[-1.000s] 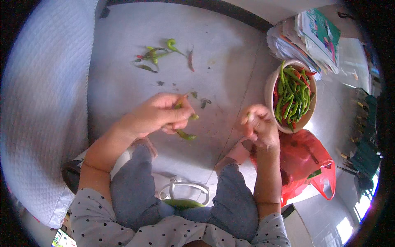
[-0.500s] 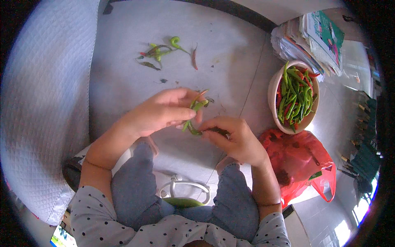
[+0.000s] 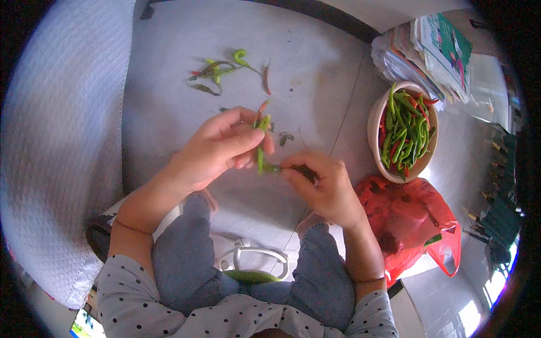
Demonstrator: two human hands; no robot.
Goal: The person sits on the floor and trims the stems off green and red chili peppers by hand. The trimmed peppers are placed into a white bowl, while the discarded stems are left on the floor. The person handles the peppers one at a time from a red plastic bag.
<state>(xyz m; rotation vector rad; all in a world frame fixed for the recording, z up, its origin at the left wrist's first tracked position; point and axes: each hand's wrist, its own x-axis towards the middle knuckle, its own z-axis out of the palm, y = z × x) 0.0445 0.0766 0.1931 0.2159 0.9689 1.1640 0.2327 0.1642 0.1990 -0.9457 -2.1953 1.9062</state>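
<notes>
Your left hand [image 3: 222, 141], at the centre of the frame, is curled with thumb against fingers around a small bunch of chili peppers [image 3: 260, 159]; green lengths project below the fingertips, and an orange-red tip points toward the top of the frame. Your right hand [image 3: 326, 186], just right of and lower than the left, has thumb and forefinger pinched at the end of a darker green chili [image 3: 272, 168] lying between the two hands. Whether the dark patch within its curled fingers is shadow or a held scrap cannot be told.

Above your hands, left of the top centre, a loose group of green chilies [image 3: 220, 70] lies on the grey tiled floor [image 3: 315, 45], with a slender red chili [image 3: 266, 79] just to its right. Dark, shrivelled leaf scraps [image 3: 285, 138] lie near your left fingertips.

At right of centre, a pale oval bowl [image 3: 373, 132] is heaped with green and red chilies [image 3: 406, 132]. Directly below it is a red plastic bag [image 3: 408, 211]; above it, at upper right, is a stack of papers [image 3: 414, 56] topped by a green-covered booklet [image 3: 445, 45]. A white quilted cover [image 3: 67, 141] fills the left edge.
</notes>
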